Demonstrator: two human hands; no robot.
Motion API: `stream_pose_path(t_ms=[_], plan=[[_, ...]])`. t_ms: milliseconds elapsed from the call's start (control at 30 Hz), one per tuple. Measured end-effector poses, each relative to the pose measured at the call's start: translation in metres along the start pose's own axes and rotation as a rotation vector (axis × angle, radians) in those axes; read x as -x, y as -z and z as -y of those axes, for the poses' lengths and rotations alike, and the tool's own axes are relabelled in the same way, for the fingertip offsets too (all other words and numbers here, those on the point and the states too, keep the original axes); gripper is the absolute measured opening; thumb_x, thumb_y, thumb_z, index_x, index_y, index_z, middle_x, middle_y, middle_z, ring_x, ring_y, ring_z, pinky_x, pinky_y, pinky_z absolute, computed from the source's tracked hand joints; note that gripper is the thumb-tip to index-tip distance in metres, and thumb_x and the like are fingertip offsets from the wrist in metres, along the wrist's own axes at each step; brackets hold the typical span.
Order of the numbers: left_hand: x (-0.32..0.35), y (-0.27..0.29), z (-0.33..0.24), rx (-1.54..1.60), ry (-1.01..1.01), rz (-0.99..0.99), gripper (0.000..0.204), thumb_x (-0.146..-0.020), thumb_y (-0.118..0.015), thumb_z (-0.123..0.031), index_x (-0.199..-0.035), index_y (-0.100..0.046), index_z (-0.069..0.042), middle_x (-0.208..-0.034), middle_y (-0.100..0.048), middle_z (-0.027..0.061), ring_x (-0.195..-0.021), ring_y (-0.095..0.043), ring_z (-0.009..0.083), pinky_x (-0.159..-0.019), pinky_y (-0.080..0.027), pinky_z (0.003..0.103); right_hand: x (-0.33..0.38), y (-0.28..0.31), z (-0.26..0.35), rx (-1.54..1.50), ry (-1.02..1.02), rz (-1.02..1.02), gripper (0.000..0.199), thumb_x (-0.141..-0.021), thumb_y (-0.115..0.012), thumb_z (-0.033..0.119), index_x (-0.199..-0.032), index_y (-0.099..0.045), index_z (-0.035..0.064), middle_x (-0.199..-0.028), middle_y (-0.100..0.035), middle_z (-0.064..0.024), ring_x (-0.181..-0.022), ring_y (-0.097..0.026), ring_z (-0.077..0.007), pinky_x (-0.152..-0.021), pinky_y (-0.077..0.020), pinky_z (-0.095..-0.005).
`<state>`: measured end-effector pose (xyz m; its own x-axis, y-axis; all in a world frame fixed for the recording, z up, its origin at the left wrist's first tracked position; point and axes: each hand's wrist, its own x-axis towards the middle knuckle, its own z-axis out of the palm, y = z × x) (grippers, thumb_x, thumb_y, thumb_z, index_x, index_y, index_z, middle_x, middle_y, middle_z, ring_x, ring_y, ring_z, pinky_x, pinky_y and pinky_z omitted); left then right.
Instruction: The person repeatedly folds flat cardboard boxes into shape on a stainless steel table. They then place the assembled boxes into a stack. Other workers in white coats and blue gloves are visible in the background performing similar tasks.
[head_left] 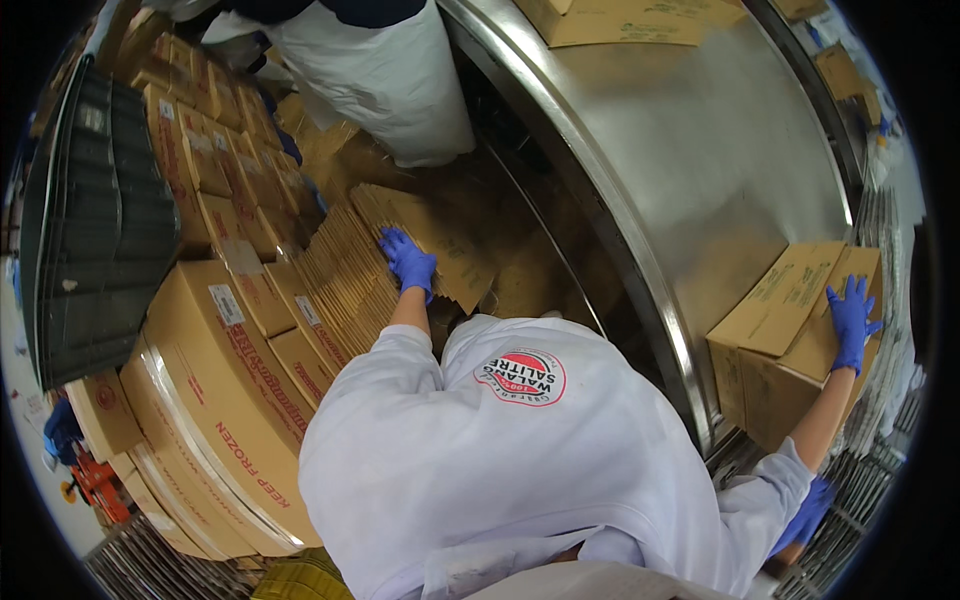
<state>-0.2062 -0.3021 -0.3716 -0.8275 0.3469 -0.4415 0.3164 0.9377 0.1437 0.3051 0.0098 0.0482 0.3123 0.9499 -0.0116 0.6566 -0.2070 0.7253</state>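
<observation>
My left hand (408,262), in a blue glove, rests on the top of a leaning row of flattened cardboard boxes (345,270), fingers stretched out against the front sheet (440,245). The underside of that hand is hidden, and I see no firm grip. On the right, my right hand (852,322), also gloved in blue, lies with fingers spread on the top flap of a folded-up cardboard box (775,330). That box sits at the near right end of a steel table (700,170).
Taped cartons (225,400) are stacked at the left beside a dark ribbed plastic crate (100,220). A person in white clothing (370,80) stands at the far side. Another cardboard box (630,20) is on the table's far end. Another blue-gloved hand (805,515) shows at lower right.
</observation>
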Motion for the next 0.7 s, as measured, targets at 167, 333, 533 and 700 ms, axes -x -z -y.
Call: stream_pose_path(t_ms=[167,333,533,700], plan=[[0.007,0.003,-0.03,0.022,0.014,0.022,0.088,-0.077,-0.059,-0.031,-0.14,-0.006,0.001,-0.147,0.005,0.0173,-0.136,-0.003,0.0313,-0.103,-0.024,0.05,0.001,0.009,0.012,-0.17,0.136,-0.457,0.065,-0.083,-0.051,0.049,-0.139,-0.026,0.0288,-0.149,-0.009,-0.0019,-0.137,-0.003,-0.0303,-0.095,0.0017,-0.0705],[-0.014,-0.045,-0.053,-0.303,0.137,-0.171,0.074,-0.081,-0.047,-0.023,-0.137,-0.01,0.009,-0.144,-0.003,0.0266,-0.134,-0.006,0.0394,-0.103,-0.021,0.051,0.041,0.059,0.049,-0.333,0.344,-0.797,0.067,-0.081,-0.057,0.044,-0.139,-0.027,0.0303,-0.149,-0.004,-0.0016,-0.137,0.001,-0.0309,-0.096,0.0028,-0.0688],[-0.011,-0.044,-0.073,-0.35,0.186,-0.308,0.063,-0.083,-0.039,-0.015,-0.135,-0.016,0.011,-0.143,-0.012,0.0269,-0.132,-0.016,0.0402,-0.104,-0.024,0.046,0.088,0.08,0.082,-0.413,0.468,-0.716,0.068,-0.079,-0.061,0.039,-0.138,-0.028,0.0298,-0.15,-0.002,-0.0047,-0.137,0.004,-0.0307,-0.098,0.0033,-0.0663],[-0.009,-0.043,-0.079,0.318,0.023,-0.232,0.078,-0.076,-0.05,-0.004,-0.141,-0.005,-0.002,-0.143,-0.017,0.0206,-0.131,-0.025,0.0335,-0.099,-0.035,0.043,0.104,0.062,0.093,-0.428,0.492,-0.569,0.071,-0.078,-0.062,0.041,-0.139,-0.028,0.0284,-0.149,-0.003,-0.0071,-0.136,0.003,-0.0328,-0.1,0.0015,-0.0639]])
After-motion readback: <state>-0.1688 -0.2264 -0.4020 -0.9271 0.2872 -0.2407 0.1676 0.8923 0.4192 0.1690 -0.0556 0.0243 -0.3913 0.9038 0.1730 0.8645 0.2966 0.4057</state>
